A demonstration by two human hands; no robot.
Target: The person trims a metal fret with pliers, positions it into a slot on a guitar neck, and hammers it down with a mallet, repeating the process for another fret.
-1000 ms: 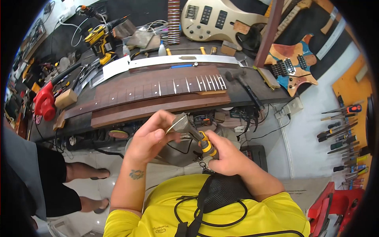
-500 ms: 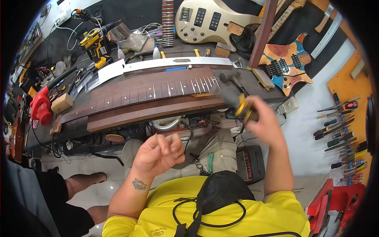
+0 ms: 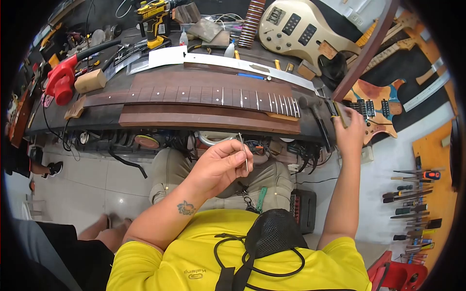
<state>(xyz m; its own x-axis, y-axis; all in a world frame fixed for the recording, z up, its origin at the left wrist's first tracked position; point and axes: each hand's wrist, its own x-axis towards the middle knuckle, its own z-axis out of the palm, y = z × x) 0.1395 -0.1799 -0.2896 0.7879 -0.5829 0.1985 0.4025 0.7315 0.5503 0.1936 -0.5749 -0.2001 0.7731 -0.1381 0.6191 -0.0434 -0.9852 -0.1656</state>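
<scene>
My left hand (image 3: 224, 162) is raised in front of the bench, pinching a thin piece of fret wire (image 3: 243, 148) upright between thumb and fingers. Beyond it lies a guitar neck (image 3: 194, 96) with a dark fretboard, dot inlays and several shiny frets toward its right end. At the bench's right end my right hand (image 3: 350, 127) reaches down with curled fingers beside a narrow block (image 3: 342, 112). A bit of yellow shows near its thumb; what the fingers grip is mostly hidden. Left of that hand lies a hammer (image 3: 318, 119).
A dark wooden board (image 3: 208, 120) lies along the bench's front edge. Behind the neck are a white strip (image 3: 272, 75) and a blue pen (image 3: 251, 76). A cordless drill (image 3: 155, 24), a red blower (image 3: 60, 82) and guitar bodies (image 3: 296, 31) surround the work area. Another person's legs (image 3: 104, 228) show at left.
My right hand has moved right and down to the bench end; the yellow-and-black tool it held is no longer clearly visible. The left hand has turned, showing the fret wire. The view has shifted.
</scene>
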